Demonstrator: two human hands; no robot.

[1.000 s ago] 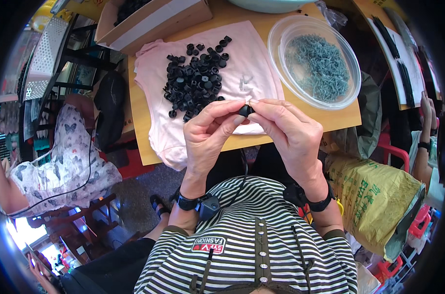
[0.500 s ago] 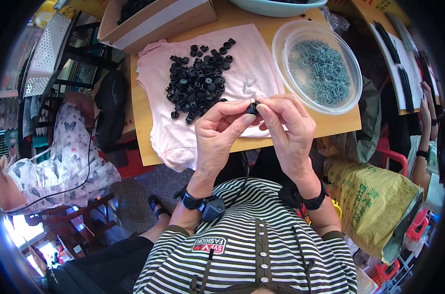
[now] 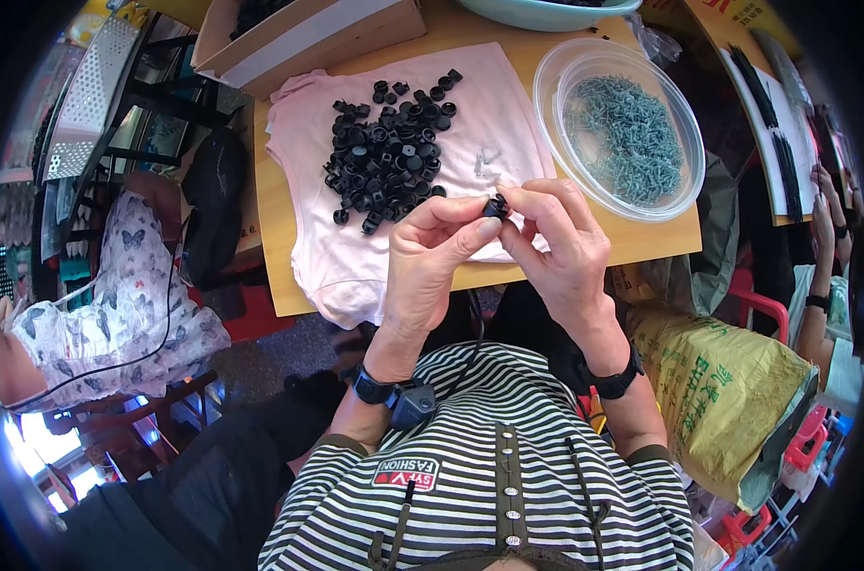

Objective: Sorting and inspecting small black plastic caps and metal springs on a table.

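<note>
A small black plastic cap is pinched between the fingertips of both my hands, above the near part of a pink cloth. My left hand grips it from the left with thumb and forefinger. From the other side, my right hand closes its thumb and fingertips on the cap's upper right. Any smaller part inside the cap is too small to make out. Beyond my left hand lies a pile of similar black caps. A few small clear pieces rest on the cloth just past my fingertips.
A round clear tub of greyish screws stands at the right of the wooden table. At the back are a cardboard box and a pale blue basin. A yellow sack stands to the right. People sit on both sides.
The cap has turned slightly between my fingertips and shows more of its side. My right hand has shifted a little. The sandalled foot at lower left no longer shows.
</note>
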